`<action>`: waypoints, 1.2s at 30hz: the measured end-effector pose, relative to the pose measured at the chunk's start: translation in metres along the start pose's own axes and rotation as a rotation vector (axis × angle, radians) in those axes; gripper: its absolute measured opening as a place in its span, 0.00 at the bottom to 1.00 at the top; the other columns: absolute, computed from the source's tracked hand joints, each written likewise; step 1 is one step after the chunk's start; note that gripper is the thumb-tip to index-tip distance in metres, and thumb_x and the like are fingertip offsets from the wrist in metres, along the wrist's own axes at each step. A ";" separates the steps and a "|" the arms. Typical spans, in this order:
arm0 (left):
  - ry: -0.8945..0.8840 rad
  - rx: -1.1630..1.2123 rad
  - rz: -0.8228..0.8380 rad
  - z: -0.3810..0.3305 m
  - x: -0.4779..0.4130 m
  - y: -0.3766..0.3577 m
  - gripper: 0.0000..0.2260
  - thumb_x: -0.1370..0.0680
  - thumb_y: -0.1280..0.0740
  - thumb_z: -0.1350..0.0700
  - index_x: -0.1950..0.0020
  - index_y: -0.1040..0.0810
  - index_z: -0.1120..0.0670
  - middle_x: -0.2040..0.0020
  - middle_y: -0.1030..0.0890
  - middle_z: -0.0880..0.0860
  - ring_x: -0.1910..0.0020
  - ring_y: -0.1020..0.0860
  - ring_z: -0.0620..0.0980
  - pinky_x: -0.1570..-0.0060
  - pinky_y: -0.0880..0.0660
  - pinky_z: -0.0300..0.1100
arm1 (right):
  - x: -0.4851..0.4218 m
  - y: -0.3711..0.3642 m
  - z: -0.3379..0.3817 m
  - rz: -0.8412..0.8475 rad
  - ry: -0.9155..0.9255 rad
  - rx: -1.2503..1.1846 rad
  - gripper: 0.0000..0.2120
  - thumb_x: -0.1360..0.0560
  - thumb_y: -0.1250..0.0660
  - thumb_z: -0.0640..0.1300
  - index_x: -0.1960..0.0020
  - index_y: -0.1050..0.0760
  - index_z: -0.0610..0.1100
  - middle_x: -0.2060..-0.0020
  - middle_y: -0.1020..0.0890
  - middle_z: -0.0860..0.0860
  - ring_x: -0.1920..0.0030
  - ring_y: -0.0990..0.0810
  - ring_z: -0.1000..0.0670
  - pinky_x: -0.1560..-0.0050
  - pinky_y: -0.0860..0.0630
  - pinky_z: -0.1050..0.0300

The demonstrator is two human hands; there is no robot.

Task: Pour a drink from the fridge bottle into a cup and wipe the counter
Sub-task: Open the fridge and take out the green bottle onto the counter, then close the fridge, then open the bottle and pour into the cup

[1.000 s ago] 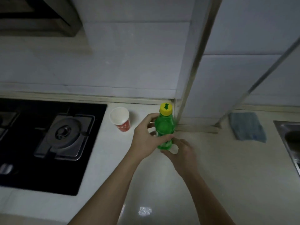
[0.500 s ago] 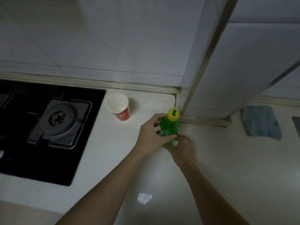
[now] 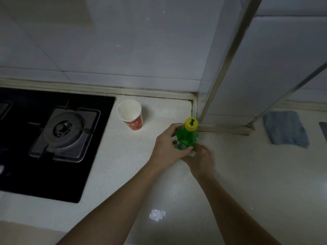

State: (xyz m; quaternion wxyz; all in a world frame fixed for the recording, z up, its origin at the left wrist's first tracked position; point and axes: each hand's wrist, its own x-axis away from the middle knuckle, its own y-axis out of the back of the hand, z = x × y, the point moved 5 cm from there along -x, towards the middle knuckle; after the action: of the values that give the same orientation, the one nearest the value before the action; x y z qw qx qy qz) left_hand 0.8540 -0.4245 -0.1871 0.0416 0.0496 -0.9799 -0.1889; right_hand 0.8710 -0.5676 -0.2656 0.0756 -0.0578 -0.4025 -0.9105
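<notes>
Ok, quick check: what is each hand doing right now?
Left hand: closed around the side of the green plastic bottle with the yellow cap.
Right hand: closed around the same bottle's base.

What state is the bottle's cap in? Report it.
Shut: the yellow cap sits on the neck of the green bottle, which both hands, left hand and right hand, hold upright.

dim, murky view; small glare spot on counter; edges bowed; corners dark
</notes>
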 end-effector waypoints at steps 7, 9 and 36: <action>-0.006 -0.427 0.086 -0.001 0.008 0.023 0.40 0.28 0.24 0.56 0.21 0.40 0.42 0.24 0.32 0.47 0.28 0.31 0.47 0.32 0.31 0.41 | 0.000 0.039 0.006 0.101 -0.002 0.246 0.32 0.25 0.27 0.47 0.25 0.35 0.45 0.30 0.29 0.46 0.30 0.32 0.45 0.32 0.34 0.53; -0.061 -0.627 0.081 -0.016 0.011 0.037 0.37 0.26 0.29 0.59 0.21 0.41 0.44 0.24 0.32 0.49 0.29 0.30 0.50 0.35 0.29 0.43 | 0.000 0.064 0.020 0.078 0.057 0.295 0.30 0.24 0.30 0.48 0.25 0.35 0.45 0.30 0.29 0.46 0.29 0.33 0.45 0.31 0.35 0.52; -0.427 -1.118 -0.325 -0.184 0.022 0.139 0.24 0.27 0.41 0.42 0.37 0.21 0.51 0.44 0.16 0.51 0.47 0.19 0.56 0.45 0.25 0.51 | 0.046 0.212 0.228 -0.334 0.580 0.451 0.26 0.28 0.40 0.59 0.36 0.22 0.46 0.44 0.19 0.43 0.44 0.21 0.42 0.47 0.23 0.47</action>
State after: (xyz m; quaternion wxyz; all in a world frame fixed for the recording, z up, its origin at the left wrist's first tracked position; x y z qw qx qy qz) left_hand 0.8397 -0.3657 0.0363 -0.1650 0.1299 -0.6993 -0.6832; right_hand 0.8746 -0.5434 0.0484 0.0478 0.2858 -0.5579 -0.7777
